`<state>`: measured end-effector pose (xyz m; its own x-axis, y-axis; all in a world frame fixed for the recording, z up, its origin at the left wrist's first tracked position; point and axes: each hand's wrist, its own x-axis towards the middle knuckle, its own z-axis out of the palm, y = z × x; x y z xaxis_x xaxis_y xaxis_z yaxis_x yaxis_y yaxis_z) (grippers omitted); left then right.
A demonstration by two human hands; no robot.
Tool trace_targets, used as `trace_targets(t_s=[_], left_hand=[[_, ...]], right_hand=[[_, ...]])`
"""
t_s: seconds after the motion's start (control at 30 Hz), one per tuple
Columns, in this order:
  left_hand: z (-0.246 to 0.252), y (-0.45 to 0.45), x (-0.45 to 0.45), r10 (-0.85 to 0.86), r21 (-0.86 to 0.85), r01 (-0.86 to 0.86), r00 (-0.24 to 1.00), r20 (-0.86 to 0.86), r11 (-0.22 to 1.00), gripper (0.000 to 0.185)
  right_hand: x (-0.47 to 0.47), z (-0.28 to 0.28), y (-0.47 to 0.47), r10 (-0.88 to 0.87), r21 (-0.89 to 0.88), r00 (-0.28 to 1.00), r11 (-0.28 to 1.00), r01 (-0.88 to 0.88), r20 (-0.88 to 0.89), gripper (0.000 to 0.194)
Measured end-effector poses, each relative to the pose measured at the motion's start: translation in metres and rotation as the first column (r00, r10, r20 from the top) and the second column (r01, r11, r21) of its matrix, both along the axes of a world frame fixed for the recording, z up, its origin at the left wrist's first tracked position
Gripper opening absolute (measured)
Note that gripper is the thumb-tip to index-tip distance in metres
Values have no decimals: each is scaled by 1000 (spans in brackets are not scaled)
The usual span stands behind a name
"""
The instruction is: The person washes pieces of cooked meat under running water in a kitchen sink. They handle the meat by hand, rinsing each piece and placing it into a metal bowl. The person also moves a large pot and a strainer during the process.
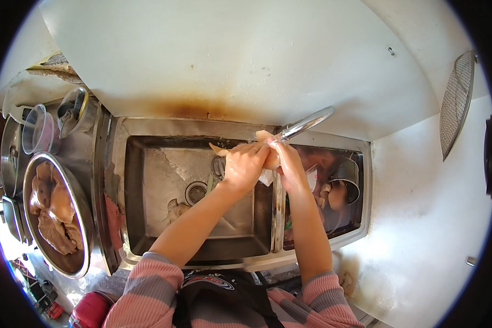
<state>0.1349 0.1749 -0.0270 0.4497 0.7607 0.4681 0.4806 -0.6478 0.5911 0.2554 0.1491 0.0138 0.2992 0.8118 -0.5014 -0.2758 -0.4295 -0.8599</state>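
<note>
Both my hands are wet and close together beneath the chrome faucet [307, 123], over the divider of a double stainless steel sink [276, 229]. A pale piece of raw meat, perhaps poultry, [272, 160] is held between my left hand [246, 164] and my right hand [286, 158]. Part of it shows above the fingers, and a pale strip [218, 150] sticks out left of my left hand. Another pale scrap [177, 210] lies in the left basin near the drain [196, 192]. Dark reddish liquid, a metal pot [346, 170] and pale pieces [337, 197] are in the right basin.
A large steel bowl [88, 229] of pale meat pieces stands on the left counter. Behind it are clear plastic tubs [35, 129] and a container with utensils [88, 117]. A wire mesh strainer [457, 106] hangs on the right wall. The white wall rises behind the sink.
</note>
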Motion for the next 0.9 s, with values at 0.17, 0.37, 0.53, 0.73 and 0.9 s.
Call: trace_targets(t_s=[0.17,0.37,0.53,0.73,0.9], left_hand=[[4,8,-25,121,107,-118,992,-27,987,19],[3,15,-45,505,-133,-488,843,185,863,43],[1,5,-47,851,-680,732,326,413,49,36],[-26,-8,-16,860,-711,701,392,326,-51,37],[-41,-31,-15,821,-695,719,397,411,-1,30]], right_hand=[[-25,-5,13,-12,90,975,996,-8,221,25],[-40,-38,7,-416,229,903,895,384,110,10],[-52,-53,-15,-402,397,911,824,404,-94,19],[-56,-62,-39,-330,440,904,878,187,273,24],[-33,-62,-32,-277,151,790,961,232,547,42]])
